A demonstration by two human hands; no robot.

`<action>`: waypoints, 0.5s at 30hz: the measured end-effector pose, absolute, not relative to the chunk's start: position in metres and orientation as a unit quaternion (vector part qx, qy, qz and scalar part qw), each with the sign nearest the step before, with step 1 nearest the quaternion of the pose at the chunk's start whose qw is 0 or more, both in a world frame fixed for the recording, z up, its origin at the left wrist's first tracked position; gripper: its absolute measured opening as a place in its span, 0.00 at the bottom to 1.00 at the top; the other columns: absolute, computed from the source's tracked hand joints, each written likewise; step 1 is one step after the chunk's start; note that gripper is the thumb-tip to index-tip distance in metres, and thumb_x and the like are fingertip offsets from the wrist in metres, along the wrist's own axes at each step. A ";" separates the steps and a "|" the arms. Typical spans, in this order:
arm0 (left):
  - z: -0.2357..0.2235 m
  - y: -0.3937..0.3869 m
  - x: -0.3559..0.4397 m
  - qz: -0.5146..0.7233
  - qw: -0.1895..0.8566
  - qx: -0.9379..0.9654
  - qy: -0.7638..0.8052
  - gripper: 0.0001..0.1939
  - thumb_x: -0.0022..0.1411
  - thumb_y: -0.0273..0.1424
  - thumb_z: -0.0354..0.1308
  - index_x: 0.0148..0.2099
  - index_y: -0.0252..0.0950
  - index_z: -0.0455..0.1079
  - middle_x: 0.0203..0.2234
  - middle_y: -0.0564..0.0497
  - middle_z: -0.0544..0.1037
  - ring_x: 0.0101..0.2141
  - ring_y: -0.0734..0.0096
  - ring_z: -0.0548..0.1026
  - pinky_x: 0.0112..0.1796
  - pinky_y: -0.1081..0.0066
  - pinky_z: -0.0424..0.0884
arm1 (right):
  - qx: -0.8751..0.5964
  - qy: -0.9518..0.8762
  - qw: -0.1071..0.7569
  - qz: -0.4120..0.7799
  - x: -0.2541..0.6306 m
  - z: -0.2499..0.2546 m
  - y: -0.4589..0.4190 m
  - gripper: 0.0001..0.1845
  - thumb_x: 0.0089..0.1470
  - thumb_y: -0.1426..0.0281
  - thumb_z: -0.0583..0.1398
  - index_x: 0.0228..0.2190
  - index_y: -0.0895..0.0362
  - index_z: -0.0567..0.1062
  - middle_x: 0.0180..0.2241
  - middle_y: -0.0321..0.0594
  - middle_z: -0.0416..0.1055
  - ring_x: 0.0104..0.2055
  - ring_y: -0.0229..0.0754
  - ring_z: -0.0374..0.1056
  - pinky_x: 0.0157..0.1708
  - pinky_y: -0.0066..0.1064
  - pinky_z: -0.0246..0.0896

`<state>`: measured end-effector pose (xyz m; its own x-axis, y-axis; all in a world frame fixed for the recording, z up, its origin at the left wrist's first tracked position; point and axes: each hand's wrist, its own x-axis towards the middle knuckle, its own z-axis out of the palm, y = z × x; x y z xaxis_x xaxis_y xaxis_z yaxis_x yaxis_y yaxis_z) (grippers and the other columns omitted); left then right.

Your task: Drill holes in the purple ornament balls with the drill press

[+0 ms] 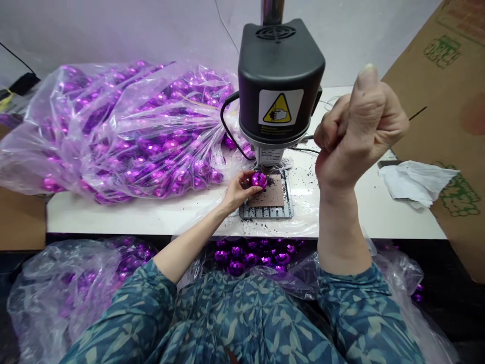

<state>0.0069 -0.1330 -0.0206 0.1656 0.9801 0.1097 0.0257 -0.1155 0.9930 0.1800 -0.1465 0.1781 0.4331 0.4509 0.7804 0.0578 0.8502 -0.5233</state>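
My left hand (239,191) pinches a shiny purple faceted ball (259,180) between thumb and fingers. The ball sits just below the black drill-like machine head (280,76), over a brown square board (271,194) on a slotted metal base (266,213). Dark shavings are scattered over the board and around it. Raised to the right of the machine, my right hand (359,126) is closed in a fist, thumb on top. Whatever it may grip is hidden by the fingers; a thin dark rod (418,112) shows just beyond the hand.
A large clear bag (125,131) of purple balls covers the table's left side. Below the table's front edge lies an opened bag with more purple balls (250,259). A white cloth (417,179) and a big cardboard box (447,76) are at the right. A black cable (224,119) loops beside the machine.
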 end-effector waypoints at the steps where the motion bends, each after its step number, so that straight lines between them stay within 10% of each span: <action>1: -0.021 -0.133 0.009 0.475 0.497 0.581 0.436 0.31 0.49 0.39 0.78 0.52 0.36 0.73 0.46 0.44 0.81 0.42 0.63 0.80 0.45 0.62 0.76 | -0.250 -0.520 0.808 0.119 0.180 0.178 -0.147 0.33 0.55 0.47 0.59 0.17 0.56 0.50 0.13 0.27 0.41 0.14 0.23 0.48 0.17 0.24 0.43; 15: -0.040 -0.157 0.035 0.485 0.372 0.680 0.404 0.26 0.62 0.38 0.69 0.59 0.38 0.67 0.56 0.40 0.75 0.57 0.55 0.75 0.59 0.55 0.70 | -0.228 -0.523 0.813 0.116 0.181 0.176 -0.148 0.33 0.55 0.48 0.60 0.17 0.54 0.48 0.13 0.28 0.37 0.13 0.29 0.45 0.15 0.31 0.40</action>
